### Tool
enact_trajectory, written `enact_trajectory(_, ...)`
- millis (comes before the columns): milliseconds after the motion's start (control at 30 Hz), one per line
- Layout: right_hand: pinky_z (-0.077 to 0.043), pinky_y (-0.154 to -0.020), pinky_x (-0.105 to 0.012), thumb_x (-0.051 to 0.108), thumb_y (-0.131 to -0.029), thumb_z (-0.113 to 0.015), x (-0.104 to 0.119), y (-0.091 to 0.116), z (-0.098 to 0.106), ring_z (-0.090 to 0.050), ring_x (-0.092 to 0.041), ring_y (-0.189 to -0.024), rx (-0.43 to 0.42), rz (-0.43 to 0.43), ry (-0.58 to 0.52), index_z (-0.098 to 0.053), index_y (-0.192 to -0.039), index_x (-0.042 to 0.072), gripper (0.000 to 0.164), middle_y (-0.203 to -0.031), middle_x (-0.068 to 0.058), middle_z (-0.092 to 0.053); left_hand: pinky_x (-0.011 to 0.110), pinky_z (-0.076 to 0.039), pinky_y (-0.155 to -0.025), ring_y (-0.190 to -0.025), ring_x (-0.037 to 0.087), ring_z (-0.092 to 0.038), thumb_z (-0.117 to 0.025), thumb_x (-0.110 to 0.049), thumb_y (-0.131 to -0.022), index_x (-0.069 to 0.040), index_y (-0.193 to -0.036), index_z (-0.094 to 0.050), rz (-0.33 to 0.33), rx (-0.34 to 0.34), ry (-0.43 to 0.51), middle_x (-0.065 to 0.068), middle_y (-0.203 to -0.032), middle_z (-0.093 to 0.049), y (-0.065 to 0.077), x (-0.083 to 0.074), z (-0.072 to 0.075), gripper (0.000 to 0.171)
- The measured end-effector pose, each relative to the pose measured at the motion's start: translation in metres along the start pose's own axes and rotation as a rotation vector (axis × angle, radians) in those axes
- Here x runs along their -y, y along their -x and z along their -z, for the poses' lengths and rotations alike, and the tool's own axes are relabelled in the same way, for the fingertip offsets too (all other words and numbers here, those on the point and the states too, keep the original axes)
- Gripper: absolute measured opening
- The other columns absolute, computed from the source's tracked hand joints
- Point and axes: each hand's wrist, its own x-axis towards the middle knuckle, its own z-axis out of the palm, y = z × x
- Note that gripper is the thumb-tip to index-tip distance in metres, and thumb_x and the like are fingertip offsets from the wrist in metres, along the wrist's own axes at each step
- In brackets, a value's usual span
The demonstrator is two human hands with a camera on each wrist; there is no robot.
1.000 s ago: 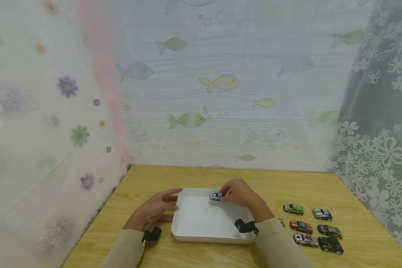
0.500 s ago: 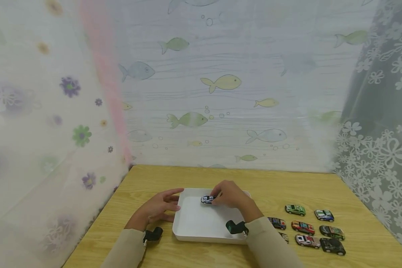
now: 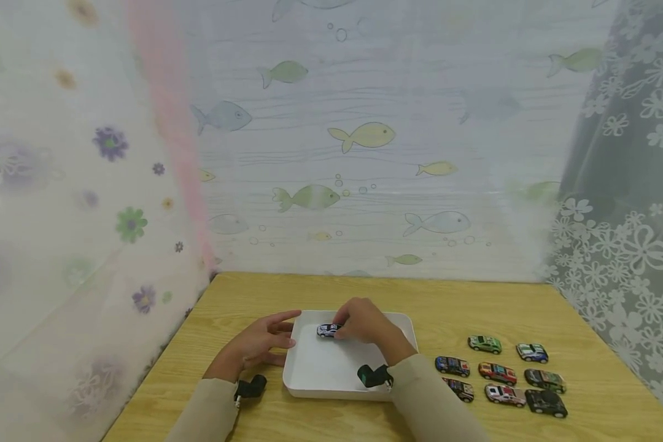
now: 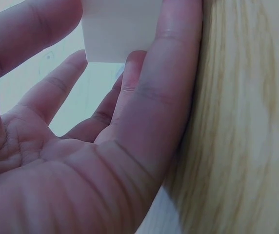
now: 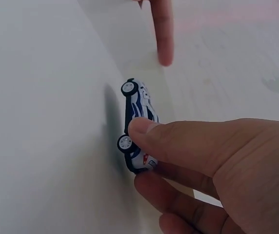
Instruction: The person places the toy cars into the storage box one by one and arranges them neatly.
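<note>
A white and dark-blue toy car (image 5: 142, 105) is pinched between the thumb and fingers of my right hand (image 3: 363, 322), over the far left part of the white tray (image 3: 331, 368). In the right wrist view the car hangs close over the tray's floor, its wheels facing the floor and a shadow beneath. My left hand (image 3: 258, 344) lies along the tray's left side with its fingers spread. Seen from the left wrist, those fingers (image 4: 151, 97) reach the tray's outer wall, and the hand's edge is down by the wooden table.
Several toy cars are parked in loose rows right of the tray, among them a green car (image 3: 484, 344), a red and yellow car (image 3: 497, 373) and a black car (image 3: 546, 403). The wooden table (image 3: 265, 294) ends at a fish-print curtain (image 3: 364, 184) behind.
My right hand has moved left over the tray, carrying the toy car with it. More of the parked cars now show beside the right sleeve. The left hand keeps its place.
</note>
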Motion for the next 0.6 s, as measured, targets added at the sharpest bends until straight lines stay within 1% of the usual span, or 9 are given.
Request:
enact_trajectory(200, -0.054, -0.080, -0.035, 0.016, -0.082, -0.089, 0.006, -0.009, -0.006, -0.061, -0.015, -0.083, 0.010, -0.028, -0.032, -0.084, -0.092, 0.021, 0.012, -0.086, 0.010, -0.073, 0.056, -0.061, -0.090, -0.129, 0.035, -0.059, -0.072, -0.008, -0.097, -0.021, -0.163, -0.034, -0.001, 0.009, 0.012, 0.028, -0.161, -0.035, -0.005, 0.000, 0.006, 0.077)
enact_trajectory(400, -0.056, -0.081, -0.035, 0.016, -0.082, -0.089, 0.011, -0.015, -0.008, -0.061, -0.012, -0.083, -0.003, -0.017, -0.020, -0.084, -0.094, 0.019, 0.013, -0.088, 0.009, -0.075, 0.056, -0.061, -0.090, -0.131, 0.035, -0.058, -0.071, -0.008, -0.097, -0.022, -0.163, -0.035, 0.002, 0.019, 0.008, 0.027, -0.162, -0.035, -0.011, -0.001, 0.011, 0.076)
enact_trajectory(600, -0.056, -0.081, -0.034, 0.017, -0.081, -0.089, 0.013, -0.024, -0.012, -0.061, -0.011, -0.082, -0.018, -0.019, 0.005, -0.085, -0.094, 0.020, 0.014, -0.087, 0.010, -0.074, 0.057, -0.061, -0.089, -0.131, 0.036, -0.058, -0.071, -0.008, -0.097, -0.021, -0.163, -0.034, -0.001, 0.031, 0.002, 0.028, -0.162, -0.035, -0.015, -0.002, 0.014, 0.077)
